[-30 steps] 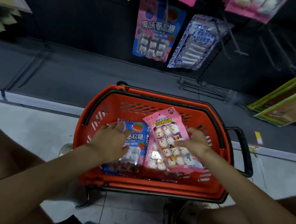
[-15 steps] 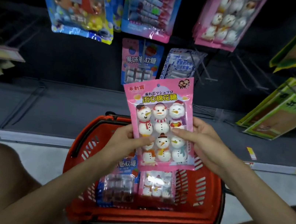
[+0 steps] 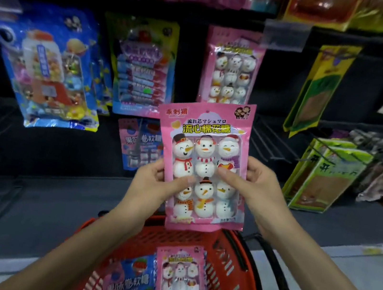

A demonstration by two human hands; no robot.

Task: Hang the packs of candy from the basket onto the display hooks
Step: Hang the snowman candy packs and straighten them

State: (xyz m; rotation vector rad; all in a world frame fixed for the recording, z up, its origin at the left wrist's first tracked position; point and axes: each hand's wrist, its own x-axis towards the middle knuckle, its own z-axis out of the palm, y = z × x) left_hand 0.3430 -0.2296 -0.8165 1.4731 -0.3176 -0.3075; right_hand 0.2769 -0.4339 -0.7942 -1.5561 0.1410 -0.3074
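I hold a pink pack of snowman marshmallows (image 3: 204,157) upright in front of the display. My left hand (image 3: 151,186) grips its lower left edge, thumb on the front. My right hand (image 3: 251,187) grips its right side, thumb across the front. Straight above it on a hook hangs a matching pink snowman pack (image 3: 232,68). Below, the red basket (image 3: 237,275) holds another pink snowman pack (image 3: 179,283) and a blue pack of roll candy (image 3: 131,283).
On the dark display hang a large blue toy-candy pack (image 3: 47,64), a blue-and-pink striped pack (image 3: 142,69) and a pink-blue roll candy pack (image 3: 140,144). Bare wire hooks (image 3: 268,142) stick out right of centre. Green-yellow packs (image 3: 326,176) hang at the right.
The pink snowman pack has risen from the basket to chest height in front of the hooks, both hands holding it. My view has tilted up toward the display.
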